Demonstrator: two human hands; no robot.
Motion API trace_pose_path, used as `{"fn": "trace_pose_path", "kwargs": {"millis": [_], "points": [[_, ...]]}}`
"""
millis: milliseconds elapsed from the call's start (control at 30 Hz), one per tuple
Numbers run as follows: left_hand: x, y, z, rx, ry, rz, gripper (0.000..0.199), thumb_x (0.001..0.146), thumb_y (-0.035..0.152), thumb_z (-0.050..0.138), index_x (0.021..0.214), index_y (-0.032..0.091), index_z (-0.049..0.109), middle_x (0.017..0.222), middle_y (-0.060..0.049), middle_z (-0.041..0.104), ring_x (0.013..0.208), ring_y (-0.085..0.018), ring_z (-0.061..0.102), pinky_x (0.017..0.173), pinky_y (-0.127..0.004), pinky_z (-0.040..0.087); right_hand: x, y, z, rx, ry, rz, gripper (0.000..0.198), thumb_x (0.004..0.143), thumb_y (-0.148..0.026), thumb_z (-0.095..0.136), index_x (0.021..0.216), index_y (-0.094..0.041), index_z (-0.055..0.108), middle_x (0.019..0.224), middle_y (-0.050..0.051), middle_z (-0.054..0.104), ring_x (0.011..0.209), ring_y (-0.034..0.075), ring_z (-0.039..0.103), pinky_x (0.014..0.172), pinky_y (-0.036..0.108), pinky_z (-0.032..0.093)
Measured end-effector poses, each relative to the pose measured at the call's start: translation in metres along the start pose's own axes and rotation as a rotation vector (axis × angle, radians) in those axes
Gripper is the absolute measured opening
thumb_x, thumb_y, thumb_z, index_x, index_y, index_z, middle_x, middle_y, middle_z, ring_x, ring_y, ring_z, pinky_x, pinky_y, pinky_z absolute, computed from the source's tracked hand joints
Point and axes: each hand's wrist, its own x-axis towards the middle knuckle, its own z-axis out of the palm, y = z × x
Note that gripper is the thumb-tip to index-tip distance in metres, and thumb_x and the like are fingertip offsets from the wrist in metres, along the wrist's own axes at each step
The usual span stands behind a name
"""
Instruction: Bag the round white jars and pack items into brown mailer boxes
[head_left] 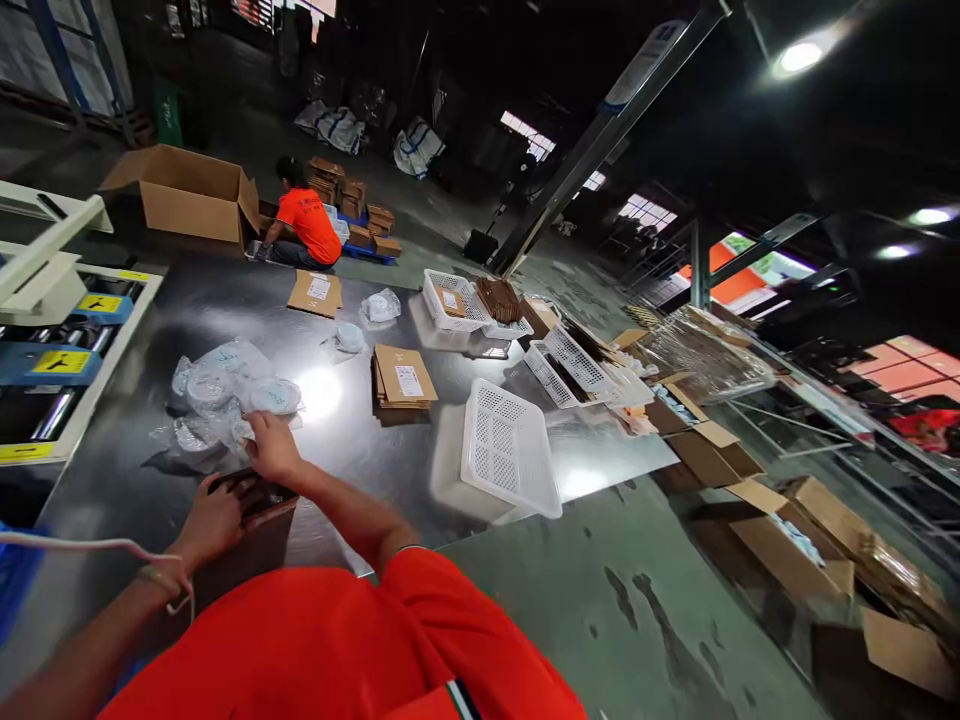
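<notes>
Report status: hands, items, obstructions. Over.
Right hand touching plastic-wrapped items. Left hand on brown box-like item. White cord at left wrist, possible snag.

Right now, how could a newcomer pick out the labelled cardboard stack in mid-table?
On the shiny metal table, find the clear-wrapped pile by the person's right hand, and the nearest white basket. Between them in the picture sits the brown cardboard stack, a white label on top. It looks clearly thicker than the labelled cardboard lying farther back.

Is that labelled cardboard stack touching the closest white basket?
Apart: the head view shows bare tabletop between the cardboard stack and the white basket.
</notes>
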Motion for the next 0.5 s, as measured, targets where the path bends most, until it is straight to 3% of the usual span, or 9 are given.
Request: {"fn": "trace_pose_path", "kwargs": {"millis": [100, 200, 333, 500], "points": [[0.001, -0.001, 0.002, 0.065, -0.033, -0.02, 0.034, 0.098, 0.026, 0.073, 0.126, 0.023, 0.091, 0.139, -0.02, 0.081, 0.145, -0.046, 0.067, 0.138, -0.069, 0.03, -0.028, 0.002, 0.024, 0.09, -0.087, 0.086, 0.041, 0.111, -0.024, 0.076, 0.151, -0.016, 0.069, 0.138, 0.012, 0.081, 0.121, 0.026, 0.08, 0.1, 0.033, 0.065], [0.0, -0.001, 0.0, 0.11, -0.064, -0.015, 0.028, 0.098, 0.026, 0.073, 0.117, 0.02, 0.091, 0.14, -0.022, 0.08, 0.145, -0.045, 0.067, 0.139, -0.067, 0.03, -0.036, 0.003, 0.041, 0.136, -0.08, 0.18, 0.032, 0.109, -0.02, 0.077, 0.14, -0.019, 0.073, 0.131, 0.009, 0.083, 0.12, 0.023, 0.08, 0.099, 0.03, 0.064], [-0.001, 0.0, -0.004, 0.112, -0.051, -0.019, 0.026, 0.095, 0.026, 0.074, 0.116, 0.021, 0.091, 0.142, -0.02, 0.079, 0.142, -0.043, 0.069, 0.137, -0.065, 0.033, -0.031, 0.004, 0.045, 0.144, -0.067, 0.243, 0.024, 0.112, -0.02, 0.071, 0.136, -0.022, 0.074, 0.133, 0.007, 0.083, 0.121, 0.022, 0.079, 0.103, 0.03, 0.062], [-0.001, 0.002, -0.004, 0.114, -0.036, -0.028, 0.026, 0.097, 0.026, 0.073, 0.114, 0.021, 0.091, 0.139, -0.019, 0.08, 0.138, -0.042, 0.071, 0.137, -0.065, 0.032, -0.033, 0.005, 0.043, 0.117, -0.076, 0.191, 0.026, 0.111, -0.022, 0.072, 0.138, -0.021, 0.074, 0.136, 0.009, 0.082, 0.122, 0.023, 0.078, 0.098, 0.029, 0.061]]}}
